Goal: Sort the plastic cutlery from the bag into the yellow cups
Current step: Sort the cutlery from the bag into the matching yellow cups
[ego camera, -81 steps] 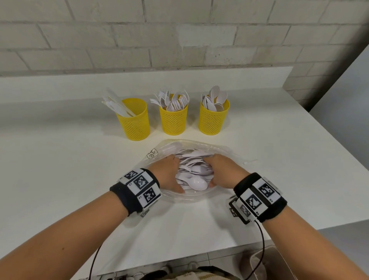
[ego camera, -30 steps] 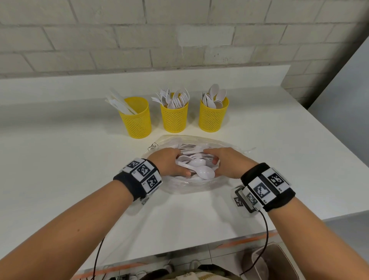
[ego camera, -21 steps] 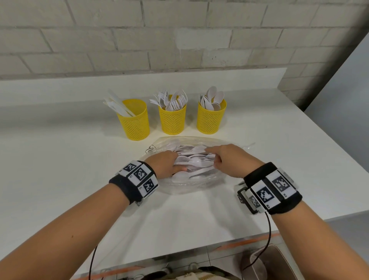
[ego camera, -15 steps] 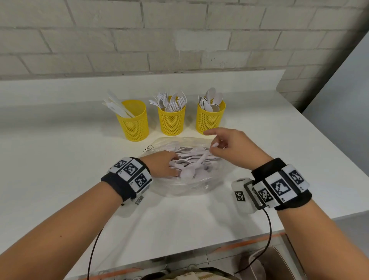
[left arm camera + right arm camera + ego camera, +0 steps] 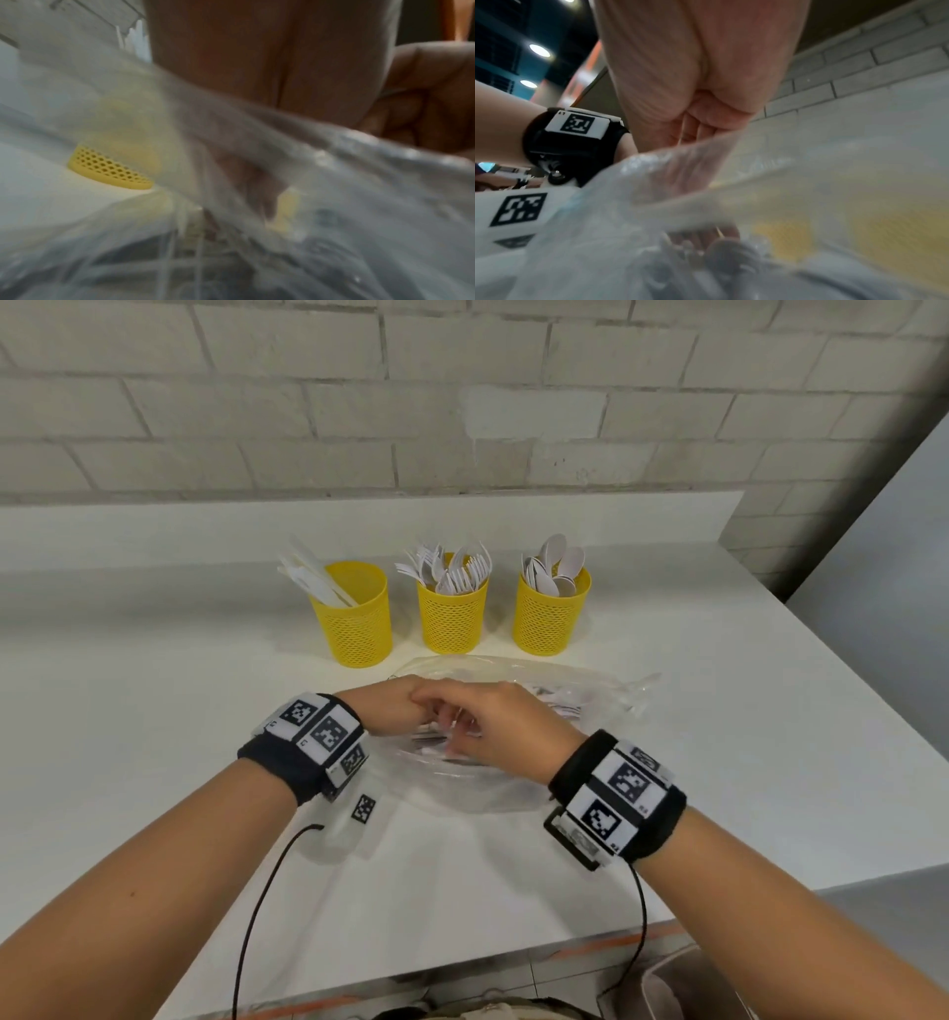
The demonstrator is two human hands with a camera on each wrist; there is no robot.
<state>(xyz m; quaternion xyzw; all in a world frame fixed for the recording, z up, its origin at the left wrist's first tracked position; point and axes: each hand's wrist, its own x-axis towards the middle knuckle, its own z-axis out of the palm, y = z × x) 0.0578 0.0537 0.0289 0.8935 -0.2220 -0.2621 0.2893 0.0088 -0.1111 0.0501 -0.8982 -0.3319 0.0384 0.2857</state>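
Note:
Three yellow mesh cups stand in a row: the left cup (image 5: 354,621) holds knives, the middle cup (image 5: 452,618) forks, the right cup (image 5: 552,616) spoons. In front of them lies the clear bag (image 5: 590,706) with white cutlery (image 5: 560,708) inside. Both hands are in the bag's mouth and touch each other. My right hand (image 5: 462,729) lies over the left, fingers curled on white cutlery. My left hand (image 5: 400,711) is mostly covered; its fingers (image 5: 244,172) show only blurred through the plastic. One cup (image 5: 110,172) shows beyond the bag (image 5: 359,203).
The white table (image 5: 154,711) ends close to my body and at the right, where it drops to the floor. A raised white ledge (image 5: 359,521) and a brick wall back the cups. Cables hang from both wristbands. A pale bin (image 5: 693,983) stands below the table edge.
Half a second ago my right hand was lifted over the bag's right side, pulling at a piece. It has since come back down and left onto my left hand. The left hand stayed in the bag.

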